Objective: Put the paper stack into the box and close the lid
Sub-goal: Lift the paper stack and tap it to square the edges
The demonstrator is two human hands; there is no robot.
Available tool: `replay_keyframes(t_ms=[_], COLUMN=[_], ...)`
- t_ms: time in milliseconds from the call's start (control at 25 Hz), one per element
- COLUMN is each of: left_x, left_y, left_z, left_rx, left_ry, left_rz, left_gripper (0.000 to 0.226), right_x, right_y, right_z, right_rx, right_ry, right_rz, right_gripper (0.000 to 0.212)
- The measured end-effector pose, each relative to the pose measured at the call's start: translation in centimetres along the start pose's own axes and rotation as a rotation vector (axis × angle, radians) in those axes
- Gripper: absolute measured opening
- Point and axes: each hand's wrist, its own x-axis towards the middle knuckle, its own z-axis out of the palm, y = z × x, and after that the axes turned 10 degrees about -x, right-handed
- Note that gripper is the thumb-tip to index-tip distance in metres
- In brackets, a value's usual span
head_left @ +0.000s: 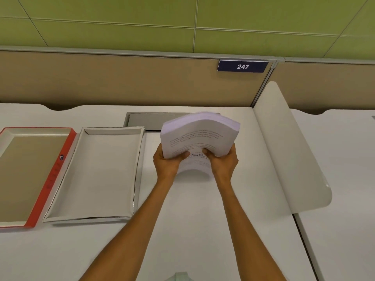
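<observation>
Head view, the only one. Both hands up over the bench [203,230], holding the paper stack [199,133] by its near edge. Left hand [167,161] closed on the near-left corner, thumb on top of the printed sheet; right hand [222,161] closed on the near-right corner, same way. Each grip is wrapped tight around the paper, nothing else held. Stack is lifted clear of the bench and tilted, far edge raised, middle bowed upward, sheets fanning a bit at the far right corner. A few lower sheets sag down between the wrists.

Box [89,217]: open white tray, empty inside, flat on the bench, to the left of the stack and just beside the left forearm. Its long axis runs away from the person, roughly matching the stack's long axis, so probably no turn needed, just a sideways carry to the left and a lowering. Left hand is the nearer one to the box. Lid [50,179], red-edged, lies open-side up further left, touching or nearly touching the box's left wall; can't tell which.

Judged: transport step, stack not yet in the box, lid not yet on. Risk: loose bowed sheets catching on the box's right wall.
</observation>
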Motion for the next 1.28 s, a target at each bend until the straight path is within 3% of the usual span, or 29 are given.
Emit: replay_keyframes(t_ms=[200, 440, 760, 960, 1280], left_x=[-0.6, -0.4, 0.1, 0.3, -0.1], left_y=[-0.8, -1.5, -1.1, -1.1, -1.5], left_z=[-0.2, -0.8, -2.2, -1.7, -1.3], left_rx=[0.013, 0.068, 0.137, 0.155, 0.164], left_ry=[-0.033, -0.050, -0.141, -0.201, -0.152], left_rz=[0.053, 0.066, 0.050, 0.047, 0.065], left_gripper=[0.060, 0.072, 0.076, 0.090, 0.077], right_x=[-0.8, -0.7, -1.5, -1.1, -2.0], right_y=[1.2, 2.2, 3.4, 3.3, 3.0], right_z=[-0.4, -0.3, 0.1, 0.5, 1.3], right_rx=[0.038, 0.069, 0.142, 0.154, 0.123], right_ry=[0.007, -0.043, -0.113, -0.121, -0.028], right_rz=[0.007, 0.009, 0.021, 0.025, 0.047], right_gripper=[0.066, 0.063, 0.087, 0.085, 0.081])
